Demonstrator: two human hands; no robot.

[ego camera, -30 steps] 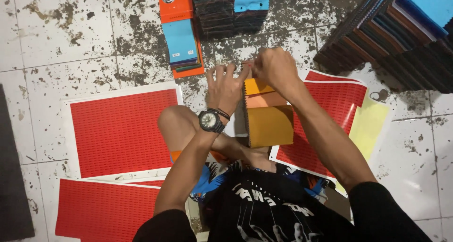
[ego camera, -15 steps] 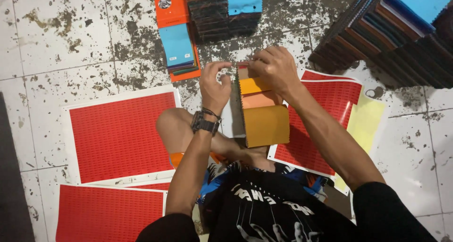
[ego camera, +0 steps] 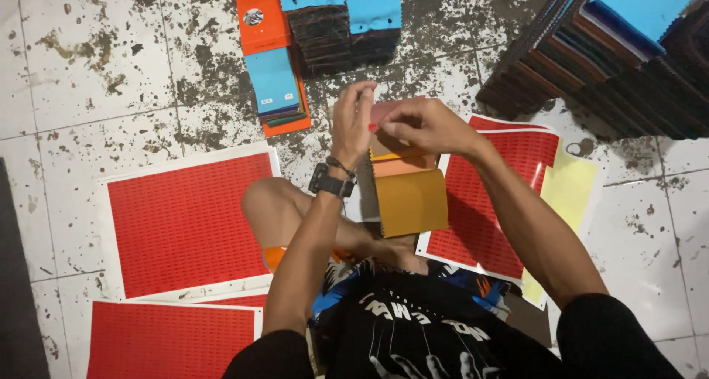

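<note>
I sit on the floor with a swatch booklet (ego camera: 410, 194) of orange, tan and mustard leaves held up over my knee. My left hand (ego camera: 351, 120), with a black watch on its wrist, steadies the booklet's top left edge. My right hand (ego camera: 425, 124) pinches something small and red at the top leaf, fingertips meeting those of the left hand. Whether it is a sticker I cannot tell. A red sticker sheet (ego camera: 509, 187) lies under my right forearm.
Large red sticker sheets (ego camera: 185, 220) lie on the stained tile floor at left, with another (ego camera: 170, 342) below. Stacks of swatch booklets with blue and orange covers (ego camera: 273, 76) stand ahead, a dark pile (ego camera: 347, 32) beside them, and a long row (ego camera: 605, 54) at upper right. A yellow backing sheet (ego camera: 569, 194) lies to the right.
Both hands have risen slightly with the booklet, and the leaves hang lower and more spread. The fingertips now meet at the top leaf.
</note>
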